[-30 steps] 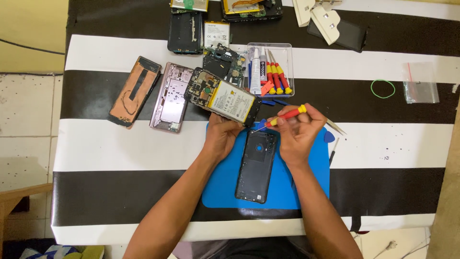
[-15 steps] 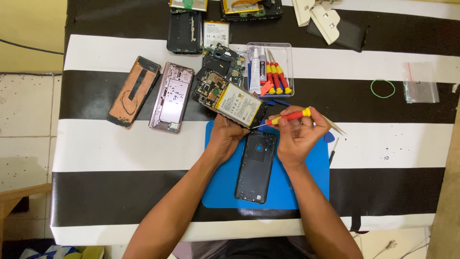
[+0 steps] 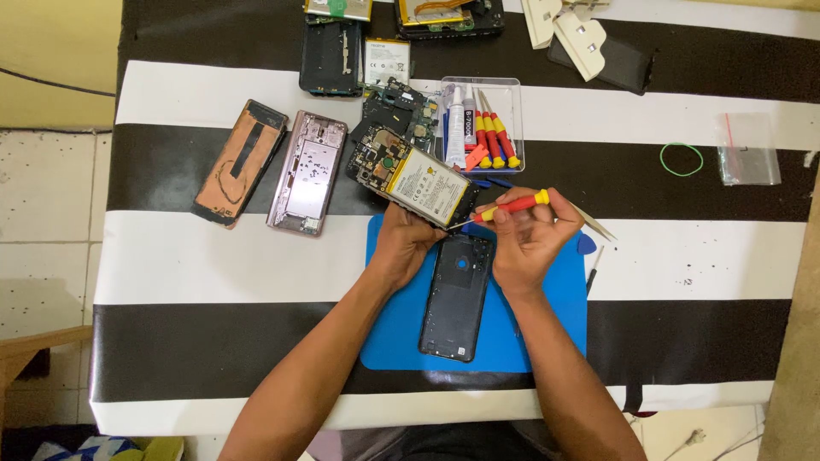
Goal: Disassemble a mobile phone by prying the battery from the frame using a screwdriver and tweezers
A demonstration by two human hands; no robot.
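Opened phone (image 3: 416, 177) tipped up at the blue mat's (image 3: 559, 329) far edge, pinched by left hand (image 3: 401, 243), shifted slightly since a second ago, right hand (image 3: 527, 239) gripping screwdriver (image 3: 511, 207), tip at its corner, back cover (image 3: 457, 296) near.

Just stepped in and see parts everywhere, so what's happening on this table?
A person is working on an opened phone with its battery showing. The left hand holds it tilted at the top edge of a blue mat, while the right hand puts a red and yellow screwdriver to its lower end. A black back cover lies on the mat between the wrists. More dismantled phones and a tray of screwdrivers lie beyond.
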